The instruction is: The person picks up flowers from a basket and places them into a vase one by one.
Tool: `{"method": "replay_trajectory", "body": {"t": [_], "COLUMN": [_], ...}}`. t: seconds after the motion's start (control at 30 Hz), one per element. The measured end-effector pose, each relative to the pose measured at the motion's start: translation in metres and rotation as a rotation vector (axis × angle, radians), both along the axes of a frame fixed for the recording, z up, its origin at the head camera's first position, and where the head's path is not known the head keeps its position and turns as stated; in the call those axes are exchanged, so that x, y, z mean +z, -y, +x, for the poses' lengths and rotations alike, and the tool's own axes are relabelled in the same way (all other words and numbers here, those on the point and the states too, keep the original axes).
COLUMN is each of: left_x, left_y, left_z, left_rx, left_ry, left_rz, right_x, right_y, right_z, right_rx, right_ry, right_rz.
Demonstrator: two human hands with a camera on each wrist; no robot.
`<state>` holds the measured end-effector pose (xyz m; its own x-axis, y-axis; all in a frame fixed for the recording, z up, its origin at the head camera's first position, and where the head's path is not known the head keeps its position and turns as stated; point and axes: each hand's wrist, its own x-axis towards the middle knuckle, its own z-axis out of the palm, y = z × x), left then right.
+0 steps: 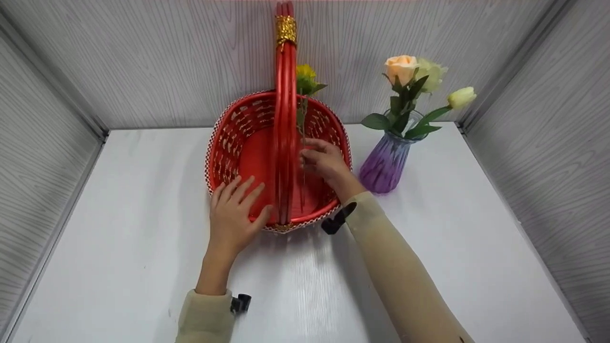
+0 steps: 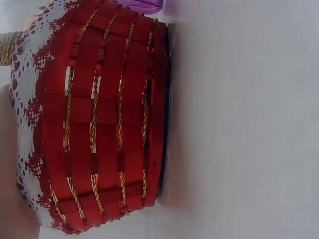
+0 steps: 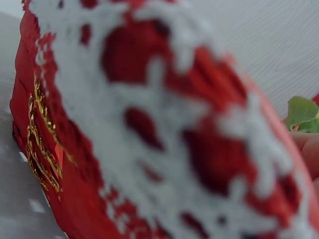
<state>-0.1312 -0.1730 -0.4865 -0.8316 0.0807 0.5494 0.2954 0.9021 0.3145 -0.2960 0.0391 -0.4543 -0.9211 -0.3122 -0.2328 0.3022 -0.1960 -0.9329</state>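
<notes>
A red woven basket point(image 1: 248, 157) with a tall handle point(image 1: 286, 109) and a lace-trimmed rim point(image 2: 30, 104) stands on the white table. My left hand point(image 1: 234, 216) rests over the basket's front-left rim, its fingers spread and extended over the inside. Inside the basket, right of the handle, my right hand point(image 1: 326, 164) pinches the thin stem of a yellow flower point(image 1: 306, 78). That flower is upright, with its head near the back rim and its stem reaching down toward the basket floor. In the right wrist view the rim hides most of the hand; a green leaf point(image 3: 301, 112) shows beside it.
Right of the basket stands a purple glass vase point(image 1: 386, 164) holding a peach rose point(image 1: 401, 69), a pale green bloom point(image 1: 431, 75) and a pale yellow tulip point(image 1: 462, 97). Grey wood-patterned panels point(image 1: 167, 57) enclose the table point(image 1: 143, 228) at the back and both sides.
</notes>
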Motion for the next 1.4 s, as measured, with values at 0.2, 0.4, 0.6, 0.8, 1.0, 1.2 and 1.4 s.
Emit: {"method": "replay_trajectory", "body": {"t": [0.2, 0.4, 0.6, 0.8, 1.0, 1.2, 1.4], "left_x": [0.000, -0.001, 0.000, 0.002, -0.001, -0.002, -0.002], "left_y": [0.000, -0.001, -0.004, -0.001, 0.001, 0.001, 0.003], "left_z": [-0.001, -0.003, -0.002, -0.003, -0.003, -0.004, -0.004], "left_rx": [0.000, -0.007, -0.016, -0.019, -0.011, -0.007, -0.008], "left_ry": [-0.007, -0.017, -0.036, -0.033, -0.019, -0.021, -0.043], "left_rz": [-0.006, -0.005, -0.009, -0.014, -0.005, 0.007, 0.011], "right_x": [0.002, 0.003, 0.001, 0.007, 0.012, 0.017, 0.019], "right_y": [-0.001, -0.003, -0.005, -0.004, -0.006, -0.012, -0.019], "right_z": [0.001, 0.002, 0.004, 0.008, 0.009, 0.010, 0.014], "right_rx": [-0.016, -0.025, -0.070, -0.132, -0.144, -0.125, -0.113], "right_ry": [0.000, -0.029, -0.119, -0.152, -0.171, -0.153, -0.108], "right_rz": [0.052, 0.103, 0.188, 0.197, 0.087, -0.033, -0.078]}}
